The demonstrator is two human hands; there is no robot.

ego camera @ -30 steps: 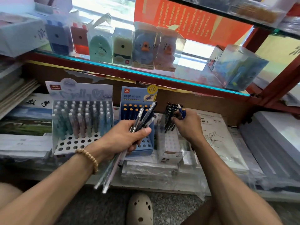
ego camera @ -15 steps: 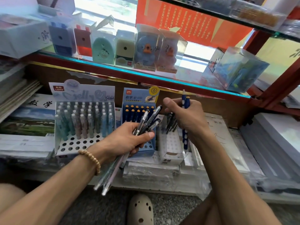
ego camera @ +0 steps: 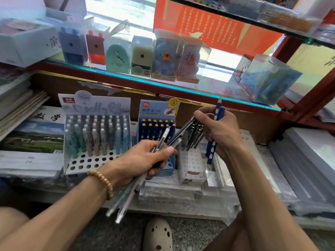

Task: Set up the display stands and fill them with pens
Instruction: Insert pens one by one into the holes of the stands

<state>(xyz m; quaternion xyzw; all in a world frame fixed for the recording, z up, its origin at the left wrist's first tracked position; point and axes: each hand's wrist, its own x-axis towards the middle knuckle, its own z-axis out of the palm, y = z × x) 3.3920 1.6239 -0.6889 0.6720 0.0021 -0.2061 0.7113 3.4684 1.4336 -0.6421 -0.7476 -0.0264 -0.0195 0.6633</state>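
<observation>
My left hand (ego camera: 145, 160) grips a bundle of pens (ego camera: 163, 140), dark ones pointing up right and pale ones sticking out below my wrist. My right hand (ego camera: 219, 133) holds a blue pen with white dots (ego camera: 212, 151) upright, above a small white stand (ego camera: 192, 165) that carries several dark pens (ego camera: 195, 134). Its thumb and forefinger touch the top of one dark pen in the bundle. Behind my left hand stands a blue stand (ego camera: 157, 113) with blue, orange-tipped pens. At the left a pale stand (ego camera: 97, 140) holds several pastel pens, with empty holes in its front rows.
The stands sit on wrapped stacks of paper and notebooks (ego camera: 172, 192) on a low shelf. A glass shelf edge (ego camera: 163, 84) with boxed pencil sharpeners (ego camera: 117, 55) hangs just above. More paper stacks (ego camera: 304, 163) lie at the right. A white clog (ego camera: 157, 234) rests on the floor.
My right hand has lifted off the white stand with the blue dotted pen and moved up and left toward the bundle. My left hand has hardly moved.
</observation>
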